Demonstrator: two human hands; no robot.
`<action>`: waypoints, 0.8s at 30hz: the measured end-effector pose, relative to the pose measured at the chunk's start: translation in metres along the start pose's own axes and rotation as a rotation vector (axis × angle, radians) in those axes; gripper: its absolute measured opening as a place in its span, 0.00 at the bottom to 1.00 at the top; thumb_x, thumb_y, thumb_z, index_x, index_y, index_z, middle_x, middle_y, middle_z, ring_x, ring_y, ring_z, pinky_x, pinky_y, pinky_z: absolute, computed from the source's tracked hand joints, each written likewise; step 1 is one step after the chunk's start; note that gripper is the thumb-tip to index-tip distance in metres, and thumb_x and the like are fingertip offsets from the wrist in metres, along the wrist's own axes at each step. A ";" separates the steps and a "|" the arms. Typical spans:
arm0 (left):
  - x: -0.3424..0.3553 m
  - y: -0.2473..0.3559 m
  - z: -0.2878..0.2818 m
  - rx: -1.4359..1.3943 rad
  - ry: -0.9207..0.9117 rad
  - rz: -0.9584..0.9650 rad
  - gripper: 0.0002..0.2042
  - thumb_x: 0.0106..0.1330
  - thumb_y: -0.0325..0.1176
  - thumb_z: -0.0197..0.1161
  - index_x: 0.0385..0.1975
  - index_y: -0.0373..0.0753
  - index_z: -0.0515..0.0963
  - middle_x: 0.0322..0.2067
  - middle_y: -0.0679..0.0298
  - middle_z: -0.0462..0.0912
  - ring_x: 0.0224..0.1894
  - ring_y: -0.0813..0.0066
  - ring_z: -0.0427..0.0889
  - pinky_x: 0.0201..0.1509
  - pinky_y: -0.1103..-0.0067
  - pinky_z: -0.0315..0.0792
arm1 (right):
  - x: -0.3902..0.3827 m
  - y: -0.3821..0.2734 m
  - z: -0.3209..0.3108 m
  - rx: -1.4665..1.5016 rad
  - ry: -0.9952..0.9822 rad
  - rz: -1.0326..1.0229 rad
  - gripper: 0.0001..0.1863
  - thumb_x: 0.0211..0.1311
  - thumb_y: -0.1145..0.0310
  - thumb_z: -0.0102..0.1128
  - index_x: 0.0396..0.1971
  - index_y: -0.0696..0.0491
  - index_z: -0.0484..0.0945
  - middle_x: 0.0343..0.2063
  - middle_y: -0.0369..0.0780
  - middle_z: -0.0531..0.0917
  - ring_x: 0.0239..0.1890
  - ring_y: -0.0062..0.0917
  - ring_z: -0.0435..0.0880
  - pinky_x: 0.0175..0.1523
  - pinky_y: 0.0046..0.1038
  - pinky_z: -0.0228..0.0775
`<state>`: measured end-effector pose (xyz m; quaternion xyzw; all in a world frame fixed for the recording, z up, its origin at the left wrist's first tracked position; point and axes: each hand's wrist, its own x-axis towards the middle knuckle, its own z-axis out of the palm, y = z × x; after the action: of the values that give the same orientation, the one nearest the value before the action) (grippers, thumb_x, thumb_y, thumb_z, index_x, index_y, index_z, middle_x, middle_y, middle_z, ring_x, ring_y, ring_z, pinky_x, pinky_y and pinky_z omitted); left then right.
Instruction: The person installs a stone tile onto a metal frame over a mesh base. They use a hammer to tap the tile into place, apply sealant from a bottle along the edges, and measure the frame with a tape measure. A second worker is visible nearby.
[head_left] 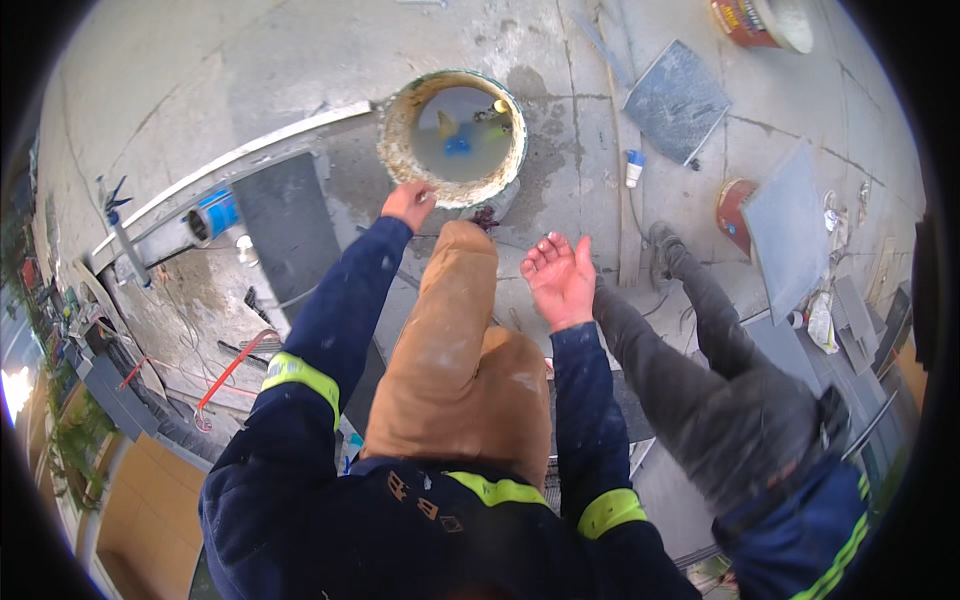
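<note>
**A:** Bucket [452,135], item one: round, crusted pale rim, standing upright on the concrete floor [200,90] straight ahead of me. I log murky grey water inside it, with a blue object and a yellowish one lying in the water; I cannot tell what they are.

**B:** And the hands?

**A:** Left hand [408,204]: at the near rim of the bucket, fingers curled down; touching the rim or just short of it, I cannot tell which, nor whether it grips anything. Right hand [560,278]: near the bucket on its right, well clear of the rim, palm up, fingers spread, holding nothing. Tan knee [462,340]: raised between my two sleeves, its tip just beside the bucket's near wall.

**B:** Other entries?

**A:** Grey trouser leg [690,350] of a second person, right of the bucket. Grey tile [676,100] farther right. Red tub [738,215] beyond it, under a second tile. Metal straightedge [230,170] left of the bucket. White tube with blue cap [634,168] between bucket and tile.

**B:** Risks?

**A:** In my judgement, three. The knee sits so close that a shift forward could knock the bucket and slop water over the floor. A pull on the near rim with one hand alone could tip it toward me. The wet floor around its base looks slippery, and the other person's foot stands near it.
</note>
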<state>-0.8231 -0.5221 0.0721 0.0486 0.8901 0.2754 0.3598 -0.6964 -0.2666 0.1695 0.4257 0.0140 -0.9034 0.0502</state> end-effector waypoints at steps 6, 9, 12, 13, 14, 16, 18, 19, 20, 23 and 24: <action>0.205 -0.025 0.112 0.390 0.060 -0.244 0.26 0.47 0.41 0.63 0.50 0.47 0.68 0.41 0.44 0.73 0.45 0.48 0.72 0.50 0.68 0.67 | 0.072 -0.010 -0.023 0.264 0.090 -0.049 0.25 0.60 0.44 0.41 0.25 0.54 0.72 0.33 0.40 0.74 0.40 0.32 0.71 0.44 0.33 0.62; 0.249 -0.087 0.132 0.507 -0.019 -0.095 0.24 0.48 0.40 0.63 0.48 0.45 0.71 0.43 0.46 0.72 0.45 0.49 0.72 0.50 0.68 0.67 | 0.084 -0.014 -0.013 0.340 -0.021 0.010 0.27 0.61 0.43 0.39 0.21 0.53 0.71 0.32 0.40 0.73 0.41 0.32 0.69 0.46 0.33 0.59; 0.251 -0.081 0.113 0.274 -0.245 -0.154 0.19 0.49 0.38 0.62 0.42 0.41 0.75 0.43 0.49 0.73 0.47 0.52 0.72 0.49 0.69 0.67 | 0.083 -0.022 0.012 0.287 0.124 -0.020 0.26 0.61 0.43 0.38 0.21 0.52 0.71 0.31 0.40 0.73 0.41 0.33 0.69 0.46 0.33 0.59; 0.232 -0.060 0.103 0.260 -0.032 -0.113 0.08 0.52 0.34 0.59 0.29 0.39 0.79 0.39 0.53 0.77 0.45 0.55 0.73 0.48 0.70 0.68 | 0.081 -0.025 0.022 0.205 0.158 -0.037 0.26 0.61 0.43 0.38 0.21 0.52 0.70 0.32 0.40 0.73 0.41 0.32 0.69 0.46 0.32 0.59; 0.214 -0.059 0.095 0.244 0.029 0.076 0.08 0.53 0.33 0.57 0.30 0.39 0.79 0.38 0.53 0.77 0.43 0.57 0.73 0.48 0.71 0.68 | 0.077 -0.025 0.031 0.172 0.192 -0.033 0.26 0.61 0.43 0.38 0.20 0.51 0.70 0.32 0.40 0.73 0.41 0.32 0.69 0.46 0.32 0.60; 0.180 -0.057 0.073 0.204 0.157 0.456 0.09 0.55 0.31 0.53 0.32 0.40 0.79 0.36 0.54 0.77 0.41 0.62 0.74 0.47 0.73 0.67 | 0.074 -0.026 0.047 0.099 0.247 -0.024 0.25 0.61 0.44 0.39 0.19 0.51 0.69 0.32 0.39 0.72 0.41 0.32 0.70 0.46 0.31 0.60; 0.143 0.017 0.025 -0.561 -0.034 0.050 0.10 0.57 0.29 0.47 0.31 0.39 0.78 0.32 0.58 0.77 0.38 0.69 0.73 0.46 0.78 0.66 | 0.077 -0.024 0.055 -0.082 0.209 -0.033 0.25 0.62 0.43 0.36 0.24 0.51 0.69 0.31 0.38 0.73 0.39 0.28 0.71 0.44 0.30 0.62; 0.126 0.043 0.000 -0.597 -0.095 -0.023 0.10 0.57 0.30 0.46 0.29 0.37 0.76 0.32 0.58 0.77 0.37 0.71 0.73 0.45 0.79 0.65 | 0.083 -0.023 0.063 -0.201 0.223 -0.027 0.25 0.62 0.43 0.36 0.24 0.50 0.68 0.31 0.38 0.73 0.38 0.26 0.71 0.44 0.30 0.62; 0.112 0.063 -0.019 -0.637 -0.153 -0.101 0.10 0.58 0.31 0.44 0.27 0.35 0.74 0.31 0.59 0.77 0.37 0.73 0.72 0.44 0.81 0.64 | 0.091 -0.022 0.070 -0.325 0.238 -0.019 0.24 0.62 0.43 0.36 0.24 0.50 0.68 0.31 0.37 0.73 0.38 0.25 0.71 0.44 0.29 0.63; 0.077 0.108 -0.041 -1.393 -0.226 -0.254 0.10 0.60 0.36 0.47 0.31 0.35 0.69 0.29 0.61 0.76 0.34 0.74 0.72 0.43 0.80 0.64 | 0.130 -0.005 0.090 -0.533 0.413 -0.012 0.22 0.63 0.47 0.41 0.28 0.53 0.69 0.30 0.36 0.73 0.33 0.21 0.72 0.35 0.25 0.66; 0.067 0.126 -0.049 -1.561 -0.262 -0.249 0.11 0.61 0.37 0.47 0.33 0.35 0.68 0.29 0.62 0.76 0.33 0.75 0.72 0.42 0.79 0.64 | 0.142 -0.001 0.095 -0.592 0.472 0.007 0.21 0.63 0.48 0.42 0.29 0.53 0.69 0.29 0.36 0.73 0.33 0.21 0.72 0.34 0.24 0.67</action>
<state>-0.9192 -0.4189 0.1263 -0.2849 0.3899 0.7685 0.4197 -0.8590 -0.2836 0.1207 0.5892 0.2843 -0.7371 0.1693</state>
